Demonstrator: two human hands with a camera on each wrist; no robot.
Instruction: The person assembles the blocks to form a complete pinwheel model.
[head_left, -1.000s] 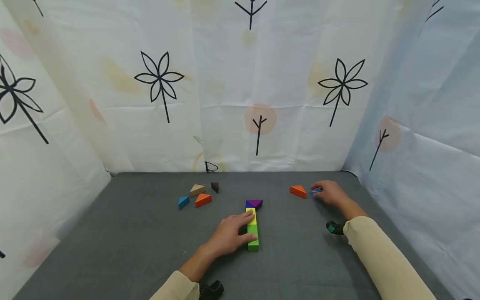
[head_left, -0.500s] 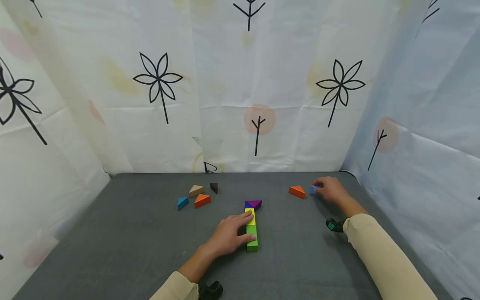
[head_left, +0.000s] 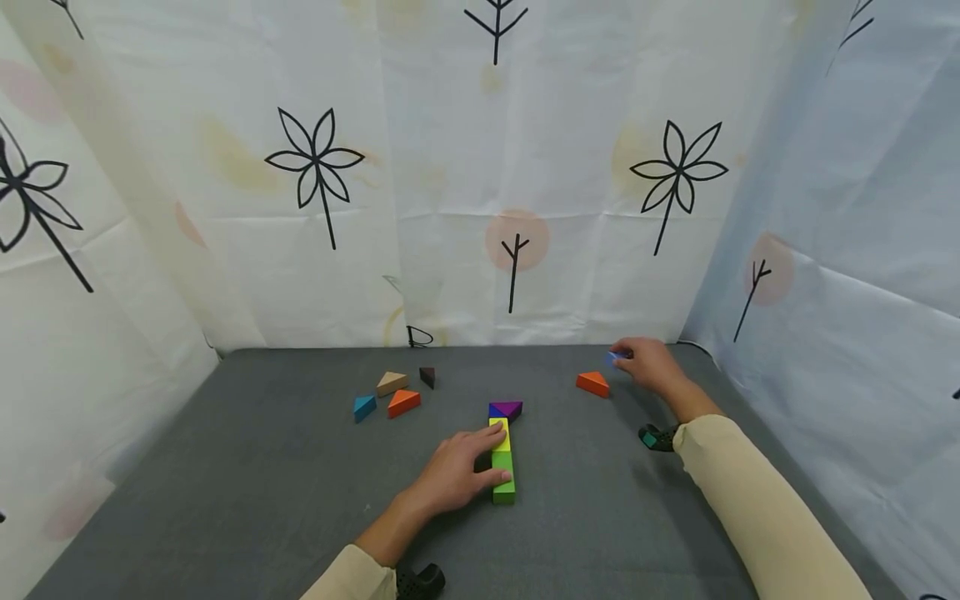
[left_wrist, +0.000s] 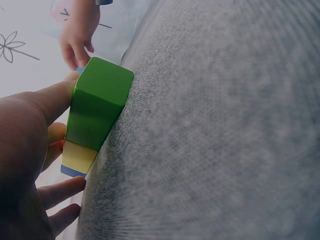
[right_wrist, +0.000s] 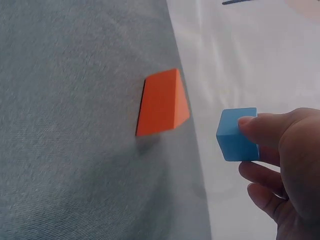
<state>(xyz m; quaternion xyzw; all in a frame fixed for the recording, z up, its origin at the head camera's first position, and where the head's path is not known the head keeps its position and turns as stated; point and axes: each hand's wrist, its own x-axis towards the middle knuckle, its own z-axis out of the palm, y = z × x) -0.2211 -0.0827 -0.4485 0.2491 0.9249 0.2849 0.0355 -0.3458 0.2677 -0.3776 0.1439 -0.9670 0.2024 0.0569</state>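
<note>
The left hand (head_left: 453, 473) lies over a row of blocks, its fingers on the yellow block (head_left: 504, 442) and its thumb on the green block (head_left: 504, 492). At the row's far end are a blue piece (head_left: 495, 410) and a purple triangle (head_left: 512, 408). In the left wrist view, thumb and fingers lie along the sides of the green block (left_wrist: 97, 100), fingers fairly straight. The right hand (head_left: 651, 367) pinches a light blue block (right_wrist: 237, 137) between thumb and fingers, raised off the table. An orange triangular block (right_wrist: 162, 102) stands beside it, untouched.
On the left of the grey table (head_left: 262, 475) lie a tan block (head_left: 392, 383), a dark brown block (head_left: 427, 377), a blue block (head_left: 364, 407) and another orange block (head_left: 404, 402). A patterned white cloth (head_left: 442, 167) hangs behind and at the sides.
The right hand has lifted the light blue block from the table and moved it a little left and away. The left hand stays at the row.
</note>
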